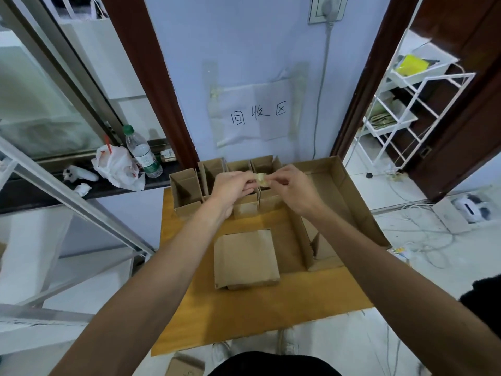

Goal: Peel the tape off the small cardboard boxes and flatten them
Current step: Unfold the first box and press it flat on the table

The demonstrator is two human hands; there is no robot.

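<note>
Both the left hand [235,183] and right hand [290,183] pinch a tape strip [262,180] above the small boxes [245,204], seemingly to ball it up.

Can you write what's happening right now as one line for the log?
left hand: pinches tape piece | right hand: pinches same tape | flattened box: lies on table | open boxes: stand behind

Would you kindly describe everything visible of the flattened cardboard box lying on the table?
The flattened box is plain brown cardboard, roughly square, lying flat on the yellow-brown table, nearer the person than the upright open boxes. A folded layer peeks out under its near edge. Nothing lies on it, and its right side sits close beside the large cardboard tray.
</note>
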